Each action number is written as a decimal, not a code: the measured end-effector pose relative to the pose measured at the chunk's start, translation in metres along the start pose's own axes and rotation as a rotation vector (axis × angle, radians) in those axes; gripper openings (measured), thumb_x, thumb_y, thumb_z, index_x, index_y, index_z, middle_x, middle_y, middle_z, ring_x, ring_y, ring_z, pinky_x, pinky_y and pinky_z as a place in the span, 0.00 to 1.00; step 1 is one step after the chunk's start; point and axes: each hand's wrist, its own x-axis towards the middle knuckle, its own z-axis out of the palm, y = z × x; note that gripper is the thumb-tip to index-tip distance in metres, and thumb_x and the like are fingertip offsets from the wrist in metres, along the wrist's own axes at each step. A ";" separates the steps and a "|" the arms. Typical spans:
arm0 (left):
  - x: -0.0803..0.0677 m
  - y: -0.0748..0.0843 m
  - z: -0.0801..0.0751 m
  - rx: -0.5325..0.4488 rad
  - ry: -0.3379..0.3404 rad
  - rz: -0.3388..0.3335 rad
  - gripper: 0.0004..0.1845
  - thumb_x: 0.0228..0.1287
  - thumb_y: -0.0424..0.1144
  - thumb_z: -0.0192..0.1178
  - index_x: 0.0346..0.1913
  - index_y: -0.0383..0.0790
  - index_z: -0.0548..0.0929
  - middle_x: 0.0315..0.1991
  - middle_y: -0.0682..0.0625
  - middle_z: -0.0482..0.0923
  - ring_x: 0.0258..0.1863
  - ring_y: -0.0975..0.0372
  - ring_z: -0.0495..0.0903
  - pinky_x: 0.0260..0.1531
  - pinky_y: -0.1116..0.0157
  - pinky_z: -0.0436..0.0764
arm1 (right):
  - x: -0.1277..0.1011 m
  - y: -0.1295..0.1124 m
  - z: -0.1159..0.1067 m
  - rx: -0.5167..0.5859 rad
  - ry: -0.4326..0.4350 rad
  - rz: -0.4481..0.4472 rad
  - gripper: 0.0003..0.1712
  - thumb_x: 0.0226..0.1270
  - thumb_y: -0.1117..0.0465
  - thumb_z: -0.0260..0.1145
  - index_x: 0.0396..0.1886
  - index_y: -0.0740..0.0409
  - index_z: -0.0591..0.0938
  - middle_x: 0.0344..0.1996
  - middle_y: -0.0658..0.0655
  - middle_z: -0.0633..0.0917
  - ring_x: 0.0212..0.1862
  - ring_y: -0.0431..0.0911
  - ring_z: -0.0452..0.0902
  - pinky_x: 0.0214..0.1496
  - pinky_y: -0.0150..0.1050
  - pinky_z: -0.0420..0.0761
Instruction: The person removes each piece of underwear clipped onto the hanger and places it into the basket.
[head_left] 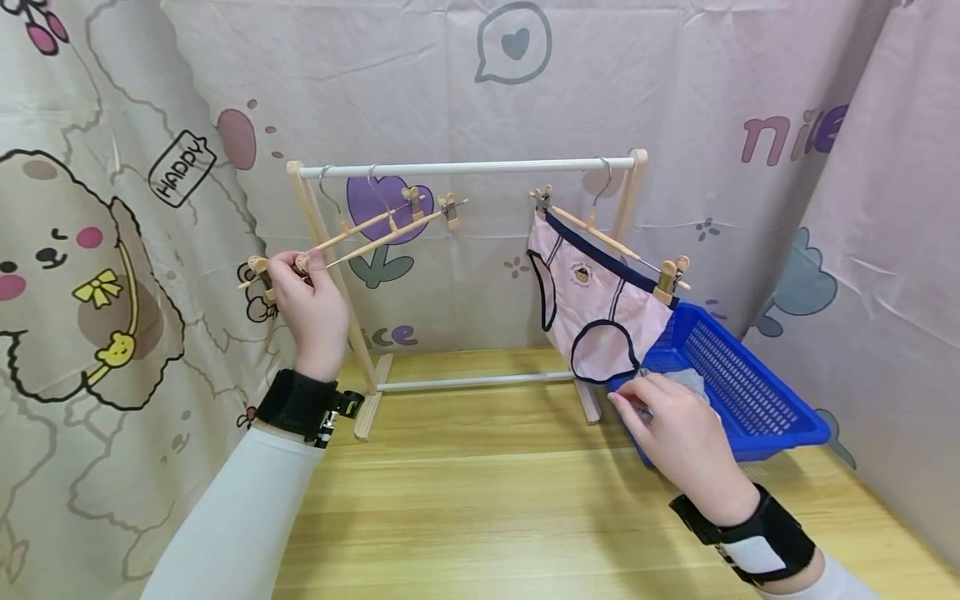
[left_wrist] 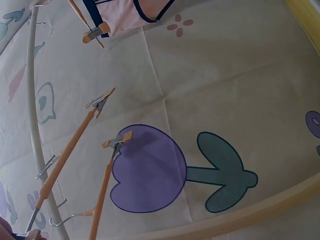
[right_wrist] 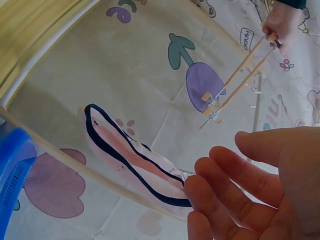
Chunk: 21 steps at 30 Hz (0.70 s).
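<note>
Cartoon-printed curtains [head_left: 112, 250] hang behind and beside a wooden worktop [head_left: 487, 500] in the head view. On it stands a small wooden drying rack [head_left: 465, 167] with a white top rail. The left hand [head_left: 303, 304] is raised at the rack's left end, its fingertips pinching the near ends of two empty wooden clip hangers [head_left: 375, 229] that hang from the rail. Pink underwear [head_left: 592, 308] with dark trim is clipped on a third hanger [head_left: 607, 242] at the rail's right end. A blue basket [head_left: 738, 387] sits tilted just beside the rack's right foot. The right hand [head_left: 675, 433] rests at the basket's near rim with its fingers lying relaxed on a pale cloth [head_left: 686, 382] there.

From the left wrist, the two hangers [left_wrist: 80, 165] slant up across a purple tulip print [left_wrist: 145, 170], their clips bare; whether the fingers are closed cannot be told from this view.

From the right wrist, the right hand [right_wrist: 260, 190] shows straight, spread fingers holding nothing, with the underwear [right_wrist: 135, 165] beyond them and the left hand [right_wrist: 281, 22] far off at the hanger ends.
</note>
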 end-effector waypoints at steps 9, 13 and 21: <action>0.000 -0.009 -0.004 -0.022 0.004 0.001 0.10 0.82 0.39 0.51 0.52 0.33 0.68 0.40 0.59 0.66 0.36 0.70 0.66 0.41 0.71 0.67 | -0.002 -0.002 0.002 0.004 -0.011 0.011 0.08 0.59 0.60 0.79 0.34 0.54 0.87 0.27 0.51 0.85 0.25 0.40 0.76 0.25 0.37 0.78; -0.001 -0.009 -0.005 -0.013 -0.007 -0.008 0.11 0.82 0.40 0.50 0.52 0.34 0.69 0.41 0.59 0.67 0.37 0.69 0.66 0.41 0.71 0.67 | -0.002 -0.001 0.002 0.006 -0.012 0.014 0.08 0.59 0.60 0.80 0.34 0.54 0.87 0.27 0.51 0.85 0.24 0.40 0.76 0.25 0.37 0.77; -0.004 -0.007 -0.009 0.003 -0.048 -0.048 0.17 0.81 0.41 0.51 0.60 0.29 0.67 0.43 0.59 0.64 0.40 0.68 0.67 0.44 0.71 0.69 | -0.002 0.000 0.003 0.008 -0.011 -0.012 0.08 0.58 0.61 0.80 0.34 0.54 0.87 0.27 0.51 0.85 0.25 0.41 0.76 0.24 0.35 0.74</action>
